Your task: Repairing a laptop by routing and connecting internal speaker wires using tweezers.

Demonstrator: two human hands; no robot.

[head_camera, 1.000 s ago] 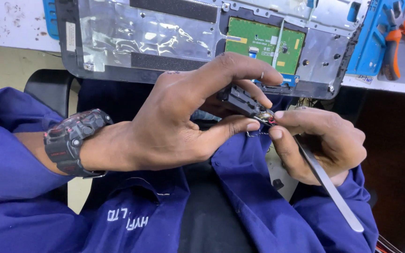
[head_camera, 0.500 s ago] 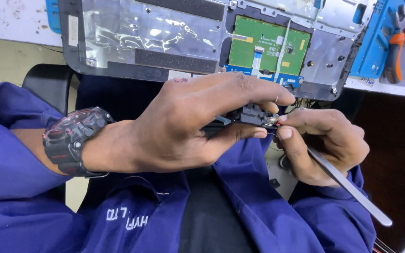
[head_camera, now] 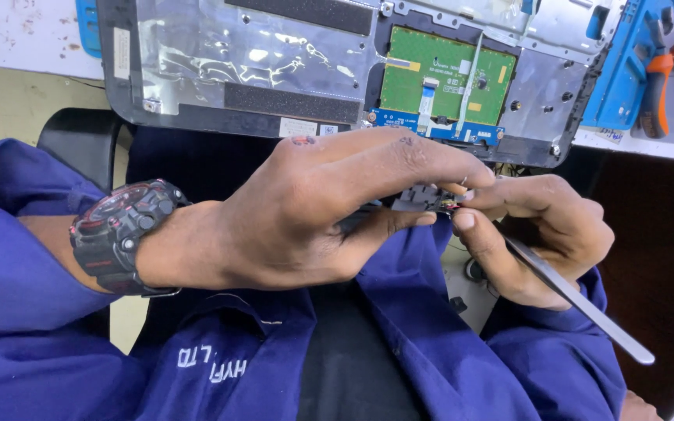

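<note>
My left hand (head_camera: 329, 210) pinches a small dark grey electronic part (head_camera: 419, 198) between thumb and fingers, held over my lap. A black and red watch (head_camera: 115, 234) sits on that wrist. My right hand (head_camera: 544, 234) meets the same part from the right, fingertips touching its end where a bit of red wire shows. That hand also grips metal tweezers (head_camera: 587, 300), whose long end sticks out down and right. Most of the part is hidden by my fingers.
An opened laptop shell (head_camera: 196, 62) with foil lining and a green circuit board (head_camera: 446, 74) lies on the table edge above my hands. Orange-handled pliers (head_camera: 668, 66) rest on a blue mat at the top right. My blue work jacket (head_camera: 431, 343) fills the lower frame.
Both hands stay joined on the small part and have shifted slightly up and right in view. The tweezers' free end has swung a little further out to the right.
</note>
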